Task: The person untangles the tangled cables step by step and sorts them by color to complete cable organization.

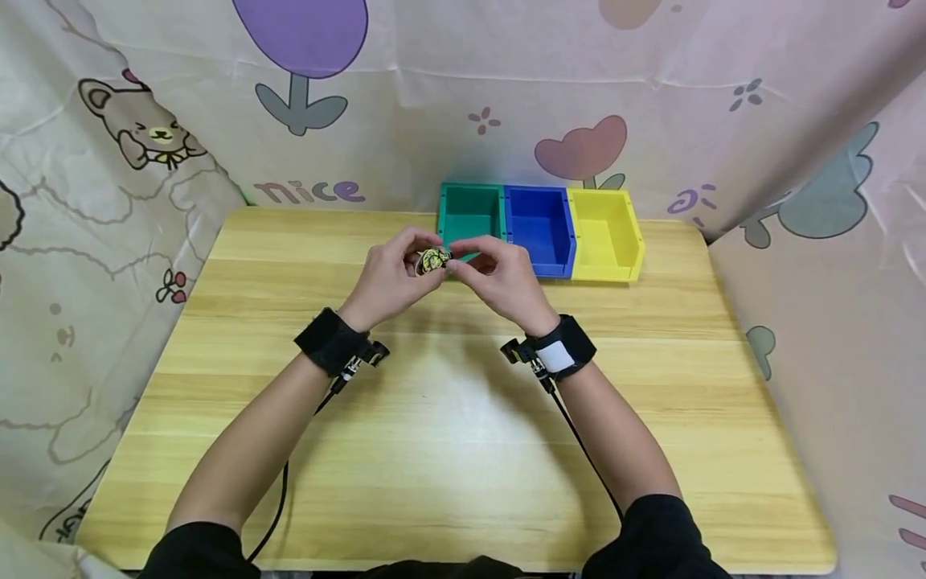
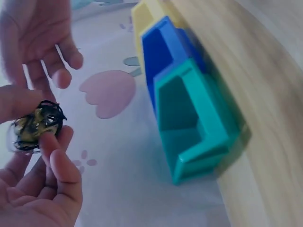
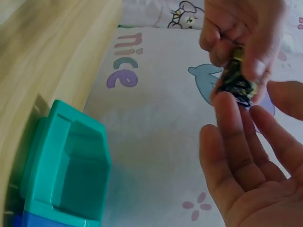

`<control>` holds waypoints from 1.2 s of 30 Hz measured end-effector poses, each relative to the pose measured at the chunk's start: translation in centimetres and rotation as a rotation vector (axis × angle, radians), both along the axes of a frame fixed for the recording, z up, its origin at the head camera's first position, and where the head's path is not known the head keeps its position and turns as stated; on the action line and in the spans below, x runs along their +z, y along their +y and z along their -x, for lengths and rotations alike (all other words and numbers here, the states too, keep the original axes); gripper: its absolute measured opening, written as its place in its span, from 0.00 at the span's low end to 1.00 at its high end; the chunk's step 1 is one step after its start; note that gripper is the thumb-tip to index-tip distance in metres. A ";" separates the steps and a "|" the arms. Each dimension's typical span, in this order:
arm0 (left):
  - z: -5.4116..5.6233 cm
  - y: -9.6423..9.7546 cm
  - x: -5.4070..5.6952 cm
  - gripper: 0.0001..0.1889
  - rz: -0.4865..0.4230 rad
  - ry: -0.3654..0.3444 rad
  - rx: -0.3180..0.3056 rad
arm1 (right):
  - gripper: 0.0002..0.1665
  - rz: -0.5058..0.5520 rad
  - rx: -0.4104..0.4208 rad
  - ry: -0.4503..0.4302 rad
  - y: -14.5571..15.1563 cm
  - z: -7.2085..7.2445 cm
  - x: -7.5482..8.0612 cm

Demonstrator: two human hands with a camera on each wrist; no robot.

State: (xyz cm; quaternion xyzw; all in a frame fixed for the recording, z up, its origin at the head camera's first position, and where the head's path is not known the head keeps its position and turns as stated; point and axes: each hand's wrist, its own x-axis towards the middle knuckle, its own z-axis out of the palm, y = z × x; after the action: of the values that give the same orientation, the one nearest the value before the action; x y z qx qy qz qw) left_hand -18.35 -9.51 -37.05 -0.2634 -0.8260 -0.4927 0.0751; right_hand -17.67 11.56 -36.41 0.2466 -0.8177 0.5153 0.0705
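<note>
Here we are with both hands together in mid-air, and the small rounded bundle in yellow and shiny black, material unclear to us, (image 1: pixel 432 260) sits right between them, above the pale wood-grain surface (image 1: pixel 463 450). The left hand (image 1: pixel 391 277) has it pinched, thumb against fingers; the right hand (image 1: pixel 506 277) has its fingertips at the other side, though whether they grip or only touch, we cannot tell! The step in play, as we read it, is fingertip work on that bundle, and the next move seems to call for a steady left pinch while the right fingers find a good edge. Beyond it we have three plastic bins side by side: the green one (image 1: pixel 469 211) nearest the bundle, then the blue one (image 1: pixel 538 233), then the yellow one (image 1: pixel 608 233). Now for the lettering! On the pale printed cloth (image 1: pixel 419 153) at the back we read "nice" (image 3: pixel 124 61) in soft, mixed colours. Low on the left there's black lettering (image 1: pixel 71 527) we can't make out. We spot no readable brand on the bins, and any marks on the bundle are too small to read
</note>
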 end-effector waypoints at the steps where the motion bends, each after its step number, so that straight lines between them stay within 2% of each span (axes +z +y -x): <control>1: 0.0 0.0 0.1 0.18 -0.026 0.009 -0.001 | 0.14 0.012 -0.004 0.006 0.0 0.0 0.0; 5: -0.2 0.2 0.5 0.20 -0.127 0.017 -0.013 | 0.11 0.088 -0.007 -0.030 -0.1 -0.1 0.2; 11: -0.4 0.6 1.3 0.21 -0.262 0.018 -0.047 | 0.11 0.299 0.078 -0.225 -0.3 -0.1 0.4; 14: -0.3 0.8 1.5 0.18 -0.291 0.009 -0.068 | 0.11 0.418 0.114 -0.284 -0.5 -0.1 0.3; 18: -0.2 1.0 1.7 0.17 -0.308 -0.017 -0.094 | 0.14 0.514 0.133 -0.300 -0.7 -0.2 0.3; 21: -0.3 1.1 1.7 0.17 -0.300 -0.022 -0.100 | 0.16 0.504 0.108 -0.248 -0.9 -0.3 0.3; 28: -0.4 1.3 1.8 0.18 -0.229 0.031 -0.072 | 0.14 0.380 -0.067 0.037 -1.4 -0.6 0.8; 33: -0.4 1.7 1.9 0.19 -0.179 0.118 -0.020 | 0.10 0.328 -0.121 0.092 -1.4 -0.7 1.0; 36: -0.4 2.2 1.8 0.24 -0.125 0.189 -0.032 | 0.11 0.313 -0.148 0.104 -1.5 -0.8 1.1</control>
State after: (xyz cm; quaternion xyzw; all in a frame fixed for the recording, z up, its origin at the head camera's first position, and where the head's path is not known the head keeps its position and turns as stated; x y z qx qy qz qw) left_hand -17.97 -7.33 -35.22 -0.3167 -0.7785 -0.5174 0.1610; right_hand -16.87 10.10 -35.30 0.1981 -0.7386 0.6164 0.1879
